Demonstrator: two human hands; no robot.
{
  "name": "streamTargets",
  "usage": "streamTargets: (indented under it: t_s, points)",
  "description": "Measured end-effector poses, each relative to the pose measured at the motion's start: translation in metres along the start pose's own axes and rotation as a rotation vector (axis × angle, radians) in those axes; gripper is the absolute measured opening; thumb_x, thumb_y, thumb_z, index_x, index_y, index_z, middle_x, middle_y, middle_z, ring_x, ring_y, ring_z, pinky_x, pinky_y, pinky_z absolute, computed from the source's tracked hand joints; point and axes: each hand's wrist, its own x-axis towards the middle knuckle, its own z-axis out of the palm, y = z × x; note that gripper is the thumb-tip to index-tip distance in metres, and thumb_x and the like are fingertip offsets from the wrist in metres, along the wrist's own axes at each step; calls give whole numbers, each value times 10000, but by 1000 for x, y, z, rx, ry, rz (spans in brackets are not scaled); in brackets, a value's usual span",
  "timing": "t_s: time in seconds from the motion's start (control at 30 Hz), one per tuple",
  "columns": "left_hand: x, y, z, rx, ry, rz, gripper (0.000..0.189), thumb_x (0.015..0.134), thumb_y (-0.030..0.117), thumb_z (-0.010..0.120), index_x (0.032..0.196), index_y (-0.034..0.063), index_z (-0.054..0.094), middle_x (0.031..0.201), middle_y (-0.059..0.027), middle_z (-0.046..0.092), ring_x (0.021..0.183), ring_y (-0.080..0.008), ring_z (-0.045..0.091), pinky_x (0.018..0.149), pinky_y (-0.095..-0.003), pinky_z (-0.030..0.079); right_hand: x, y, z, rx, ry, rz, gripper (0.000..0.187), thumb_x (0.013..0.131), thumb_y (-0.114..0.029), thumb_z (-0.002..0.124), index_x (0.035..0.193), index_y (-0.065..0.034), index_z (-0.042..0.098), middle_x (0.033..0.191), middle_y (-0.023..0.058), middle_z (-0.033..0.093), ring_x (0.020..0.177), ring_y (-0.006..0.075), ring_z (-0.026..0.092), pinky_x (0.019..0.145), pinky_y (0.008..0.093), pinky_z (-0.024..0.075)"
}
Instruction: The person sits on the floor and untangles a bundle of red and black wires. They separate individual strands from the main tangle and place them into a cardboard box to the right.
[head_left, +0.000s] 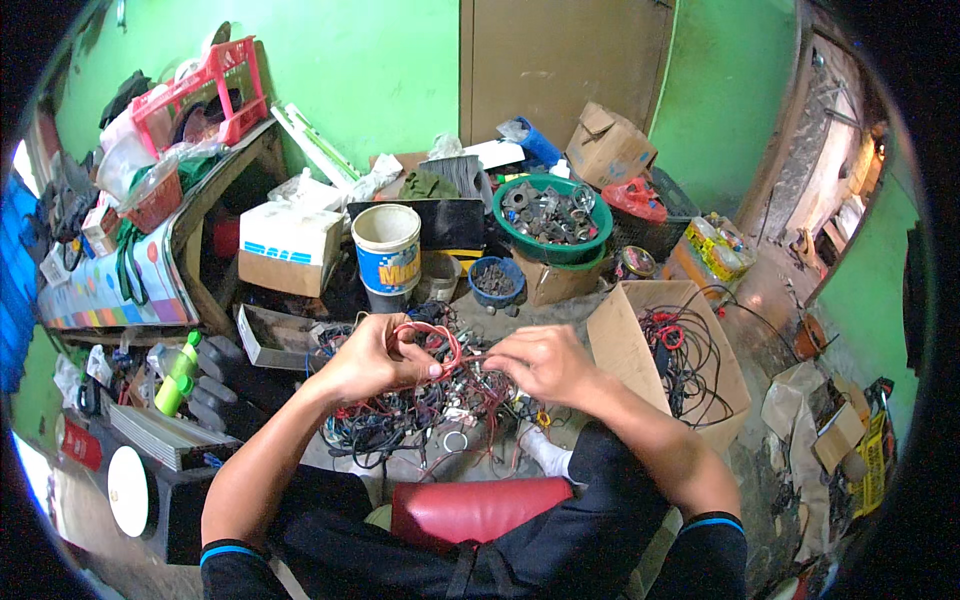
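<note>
A coil of red electrical wire (452, 346) is looped through the fingers of my left hand (373, 357), whose thumb presses on it. Just to the right, my right hand (546, 363) pinches a reddish wire strand beside the coil between thumb and fingers. Beneath both hands a tangled heap of wires and connectors (375, 427) in black, red, white and blue spreads over the floor. A white ring (454, 441) lies at the near side of the heap.
An open cardboard box (626, 330) with black cables stands at my right. Beyond the heap are a white bucket (388, 247), a blue bowl (496, 281) and a green basin (555, 217) of metal parts. A black speaker-like box (180, 510) stands at the left; a red seat (480, 510) is beneath me.
</note>
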Motion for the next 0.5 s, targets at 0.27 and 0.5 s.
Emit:
streamTargets:
  t_s: [0.27, 0.5]
  points:
    - [0, -8, -17, 12, -161, 69, 284, 757, -7, 759, 892, -14, 510, 814, -100, 700, 754, -83, 641, 679, -231, 507, -29, 90, -76, -626, 165, 695, 187, 851, -279, 611, 863, -139, 734, 798, 136, 687, 784, 339, 665, 711, 461, 507]
    - [-8, 5, -27, 123, -384, 34, 378, 711, 73, 823, 976, 1, 563, 822, -49, 716, 721, -60, 603, 658, -238, 474, -76, 141, -109, -869, 284, 1026, 181, 822, -247, 648, 860, -93, 736, 810, 161, 693, 792, 360, 676, 728, 481, 509]
